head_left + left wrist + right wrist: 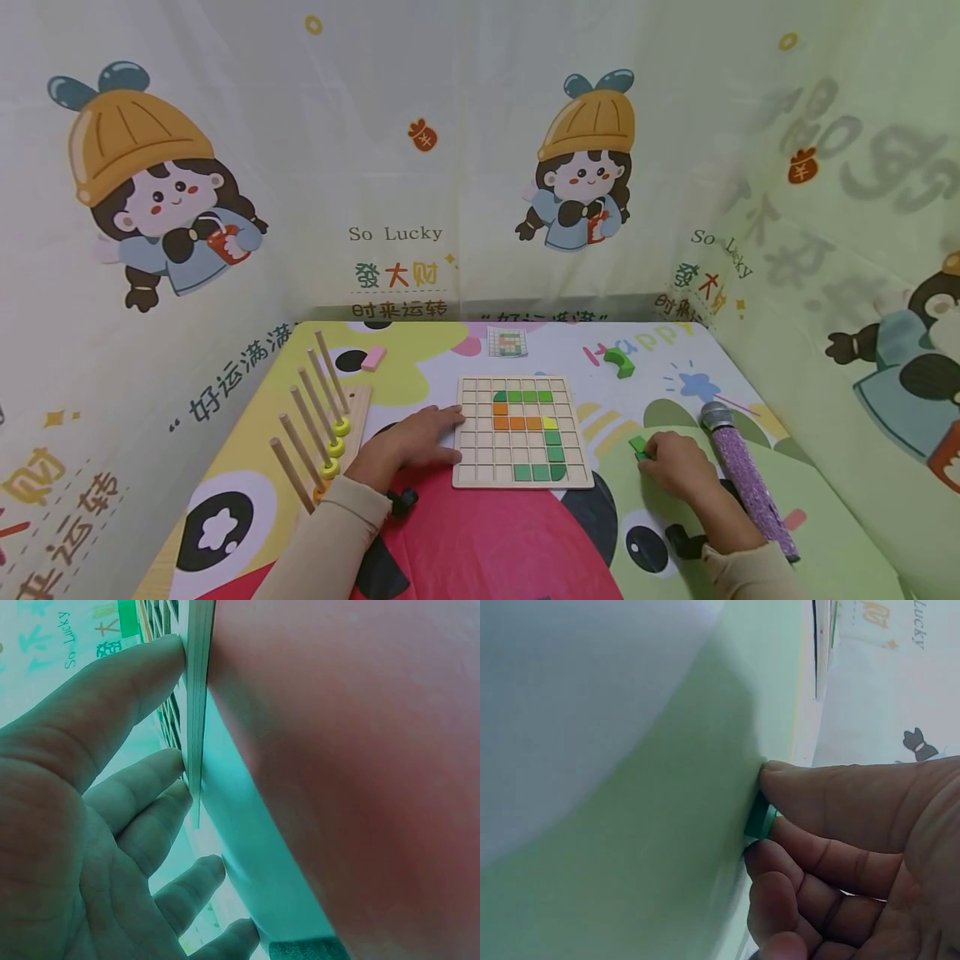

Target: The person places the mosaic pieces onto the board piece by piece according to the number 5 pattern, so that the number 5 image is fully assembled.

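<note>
A wooden grid board lies mid-table with green, orange and yellow pieces set in its squares. My left hand is at the board's left edge, thumb and fingers spread. In the left wrist view its fingertips touch the board's side. To the right of the board, my right hand pinches a small green block just over the table, fingers curled. Seen from the head, green shows in a lighter and a darker part at the fingertips; whether that is one block or two, I cannot tell.
A peg rack with yellow rings stands left of the board. A pink block, a small pattern card and a green arched block lie toward the back. A glittery purple microphone lies beyond my right hand.
</note>
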